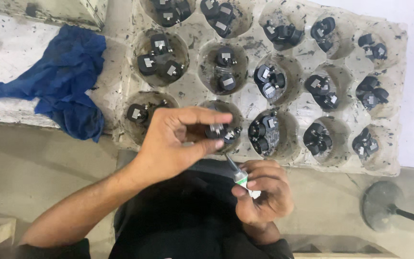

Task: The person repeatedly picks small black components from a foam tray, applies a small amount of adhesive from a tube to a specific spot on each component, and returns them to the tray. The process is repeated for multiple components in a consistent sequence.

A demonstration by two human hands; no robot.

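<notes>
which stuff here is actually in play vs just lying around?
In play:
- left hand, holding a small black part over the tray
- right hand, holding a small tube with a thin nozzle
- moulded tray with cups of black parts

Lying about:
- blue cloth left of the tray
- round dark base with a rod, lower right

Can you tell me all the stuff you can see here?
tray: one, dirty whitish, with round cups, top middle.
small parts: many, black with grey faces, a few in each cup.
cloth: one, blue, crumpled at the left.
round base: one, grey, lower right.
small tube: one, whitish with a dark tip, in the right hand.
left hand: fingers pinching a small part over the tray.
right hand: closed around the tube.
</notes>
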